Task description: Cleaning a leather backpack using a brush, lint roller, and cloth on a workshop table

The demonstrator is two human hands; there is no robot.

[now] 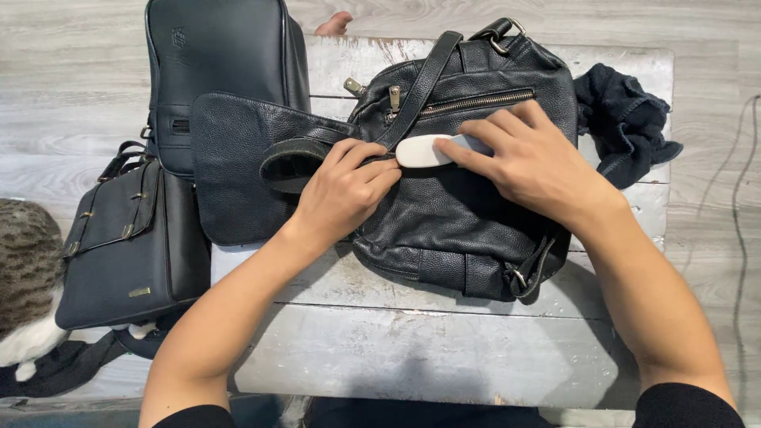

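Risk is sitting mostly at the strap. A cat (28, 269) is lying far left beside two dark bags (135, 246). The left hand (342, 190) is curling closed, pinching the strap (297, 158) of the black leather bag (468, 206) lying mid-bench; that pinch could be slipping. The right hand (527, 162), fingers flat, is pressing a white pad (424, 150) onto the leather, possibly skidding onto the zipper.

One head-worn camera looks steeply down, close over the white bench (412, 349) (floor visible around it).
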